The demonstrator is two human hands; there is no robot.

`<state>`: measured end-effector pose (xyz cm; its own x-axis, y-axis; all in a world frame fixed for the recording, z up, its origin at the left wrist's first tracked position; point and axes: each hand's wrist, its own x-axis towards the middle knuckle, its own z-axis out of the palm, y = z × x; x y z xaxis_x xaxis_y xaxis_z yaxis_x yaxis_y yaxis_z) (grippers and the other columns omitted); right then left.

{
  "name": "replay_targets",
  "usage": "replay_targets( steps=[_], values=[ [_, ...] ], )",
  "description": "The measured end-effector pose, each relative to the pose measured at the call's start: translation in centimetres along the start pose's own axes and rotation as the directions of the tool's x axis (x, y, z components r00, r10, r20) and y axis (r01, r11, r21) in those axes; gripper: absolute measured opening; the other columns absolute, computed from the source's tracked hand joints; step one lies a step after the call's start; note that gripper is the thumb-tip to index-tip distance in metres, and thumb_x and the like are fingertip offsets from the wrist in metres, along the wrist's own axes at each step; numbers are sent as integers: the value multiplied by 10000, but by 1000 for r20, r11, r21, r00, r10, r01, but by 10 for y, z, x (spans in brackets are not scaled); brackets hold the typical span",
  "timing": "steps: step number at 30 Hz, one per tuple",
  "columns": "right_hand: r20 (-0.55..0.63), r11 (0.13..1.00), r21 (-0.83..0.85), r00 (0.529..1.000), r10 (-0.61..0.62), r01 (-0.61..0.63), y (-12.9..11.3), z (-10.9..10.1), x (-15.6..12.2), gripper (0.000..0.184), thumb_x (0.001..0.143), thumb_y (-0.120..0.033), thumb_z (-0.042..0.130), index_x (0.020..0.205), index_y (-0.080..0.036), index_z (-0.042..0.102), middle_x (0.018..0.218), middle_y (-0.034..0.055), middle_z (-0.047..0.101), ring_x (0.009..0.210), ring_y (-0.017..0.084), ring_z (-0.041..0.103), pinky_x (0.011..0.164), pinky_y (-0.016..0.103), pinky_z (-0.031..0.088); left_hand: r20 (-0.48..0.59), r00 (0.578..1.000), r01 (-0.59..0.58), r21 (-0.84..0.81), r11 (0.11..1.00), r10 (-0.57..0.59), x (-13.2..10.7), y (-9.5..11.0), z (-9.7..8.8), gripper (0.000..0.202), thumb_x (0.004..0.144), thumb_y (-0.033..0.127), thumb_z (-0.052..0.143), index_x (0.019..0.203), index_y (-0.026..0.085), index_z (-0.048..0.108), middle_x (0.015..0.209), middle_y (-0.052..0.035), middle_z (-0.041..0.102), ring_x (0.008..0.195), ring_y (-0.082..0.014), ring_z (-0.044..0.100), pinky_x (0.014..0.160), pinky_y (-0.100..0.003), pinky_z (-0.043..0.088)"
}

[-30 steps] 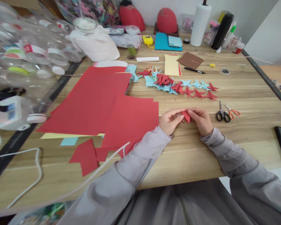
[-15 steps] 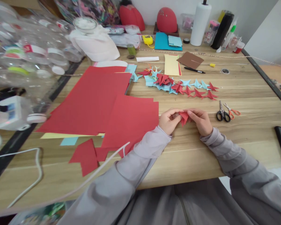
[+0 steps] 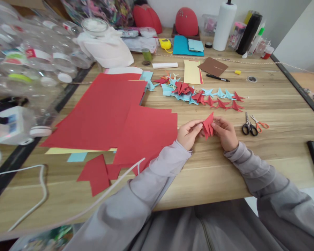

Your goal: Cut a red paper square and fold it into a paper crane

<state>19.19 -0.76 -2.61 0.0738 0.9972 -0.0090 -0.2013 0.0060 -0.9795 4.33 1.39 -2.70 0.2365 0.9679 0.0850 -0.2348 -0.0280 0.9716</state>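
Note:
Between my hands is a small folded red paper piece [image 3: 208, 126], creased into pointed flaps. My left hand [image 3: 189, 133] pinches its left edge between thumb and fingers. From the other side my right hand [image 3: 224, 131] grips it, thumb on the front and fingers behind. Beyond my hands lie rows of folded paper cranes, red ones [image 3: 222, 104] and light blue ones [image 3: 220, 93]. To the left, large red paper sheets [image 3: 107, 111] are stacked, and smaller red paper pieces [image 3: 98, 176] lie nearer the front edge.
Black-handled scissors [image 3: 249, 128] and orange-handled scissors [image 3: 261, 123] lie right of my hands. A pen [image 3: 217, 78], yellow paper strips [image 3: 192, 72] and a brown sheet [image 3: 212, 67] lie farther back. Plastic bottles [image 3: 42, 55] crowd the left. A white cable [image 3: 102, 195] crosses near my left sleeve.
The folded red paper has turned in my fingers: a point now rises above them and several flaps show. My hands have shifted only slightly; the other things are unchanged.

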Motion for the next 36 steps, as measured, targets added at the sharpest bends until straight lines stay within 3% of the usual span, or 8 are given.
replay_targets(
  steps=[4,13,17,21,24,32,34,36],
  values=[
    [-16,998,44,998,53,-52,2,-2,1,356,667,-404,740,944,-220,616,621,-36,627,501,110,548,506,248,440,21,999,-34,-6,999,34,-2,-2,0,356,672,381,726,927,135,696,758,-59,712,566,-123,632,502,-233,520],
    [-33,999,21,999,34,-33,1,0,1,296,656,-421,747,846,-217,649,638,-23,641,556,117,559,505,238,440,56,993,-108,1,994,108,-2,-8,-2,285,681,253,703,947,155,686,805,-53,688,649,-124,620,567,-250,532],
    [-41,999,2,999,36,-36,-1,1,0,274,669,-431,736,823,-221,652,661,-26,645,547,107,554,506,236,445,64,973,-228,123,966,222,-1,-9,-2,256,677,147,652,929,162,694,887,-65,683,694,-124,623,624,-253,525],
    [-48,998,-60,998,-32,29,-2,2,-1,204,705,-409,718,762,-219,672,675,-28,632,556,86,537,518,221,440,61,928,-369,282,885,368,1,-8,-4,204,691,67,601,826,176,709,831,-48,684,711,-121,620,634,-244,505],
    [-68,995,-73,995,-77,72,-2,2,-1,178,702,-390,728,767,-228,695,735,-21,648,596,86,553,543,223,455,67,910,-408,323,854,409,1,-6,-5,187,724,58,583,765,187,712,835,-47,687,795,-138,636,720,-276,515],
    [-15,989,-121,996,-85,82,-2,3,-3,203,656,-381,764,757,-215,707,744,12,703,662,141,627,644,296,526,-35,910,-373,368,852,414,4,-8,-8,160,707,77,596,692,193,704,1109,-72,607,1065,-199,580,925,-363,474],
    [-46,988,-128,995,-90,83,-2,4,-3,235,629,-380,782,762,-208,694,751,17,707,669,149,638,648,306,536,-105,931,-303,308,902,349,4,-8,-7,113,733,169,630,811,197,706,1124,-80,593,1039,-199,591,880,-353,504],
    [-63,990,-112,994,-89,82,-2,4,-3,290,611,-383,792,812,-207,678,732,10,701,657,145,642,640,304,540,-155,962,-196,177,965,224,4,-6,-4,209,755,289,645,933,185,680,1043,-89,628,920,-183,628,768,-325,542]
  ],
)
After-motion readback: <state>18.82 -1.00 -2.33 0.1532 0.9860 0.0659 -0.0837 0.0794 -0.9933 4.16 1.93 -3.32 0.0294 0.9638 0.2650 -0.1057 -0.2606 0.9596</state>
